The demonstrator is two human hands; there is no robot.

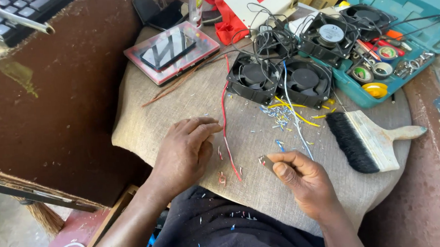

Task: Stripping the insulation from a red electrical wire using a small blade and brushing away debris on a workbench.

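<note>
Seen from the head camera, looking down: a round counter (168, 116) covered in burlap. Left hand (183, 153) rests palm-down on the cloth, fingers loosely spread, fingertips touching a red wire (224, 123) that runs up toward four black fans (278, 76). Right hand (304, 177) pinches a small tool (267, 162) between thumb and forefinger, just beside a blue wire (296, 126). Wire scraps lie scattered between. A brush (371, 139) lies to the right, a teal toolbox (401, 5) behind.

Brush (368, 141) right of fans (278, 76)
</note>
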